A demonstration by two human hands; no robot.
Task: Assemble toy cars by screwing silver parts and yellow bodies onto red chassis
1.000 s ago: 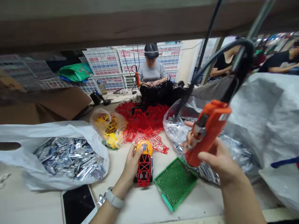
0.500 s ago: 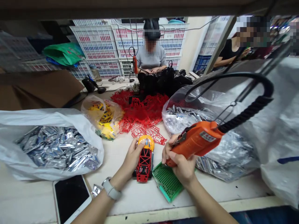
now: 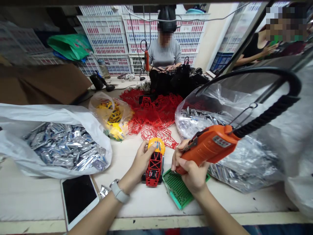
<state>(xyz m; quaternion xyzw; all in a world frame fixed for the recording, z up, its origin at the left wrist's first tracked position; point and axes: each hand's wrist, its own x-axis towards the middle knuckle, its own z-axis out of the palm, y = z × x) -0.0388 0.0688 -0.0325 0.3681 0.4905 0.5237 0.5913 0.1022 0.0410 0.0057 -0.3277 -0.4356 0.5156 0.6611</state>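
My left hand grips the front of a toy car, its thumb on the yellow-orange nose. A red lattice frame lies along the car's top, and black wheels show at the near end. In my right hand is an orange electric screwdriver, fingers wrapped round its body, with a black coiled cable rising from its rear. Its tip is hidden behind my fingers. Below that hand lies a green perforated tray, partly covered by it.
A white bag of silvery packets stands left, above a tablet. Red lattice frames pile up ahead, beside a bag of yellow parts. A clear bag of silvery packets stands right. A co-worker sits opposite.
The view has shifted, so the whole scene sits slightly higher and further right. Both hands keep their holds on the toy car and the electric screwdriver.
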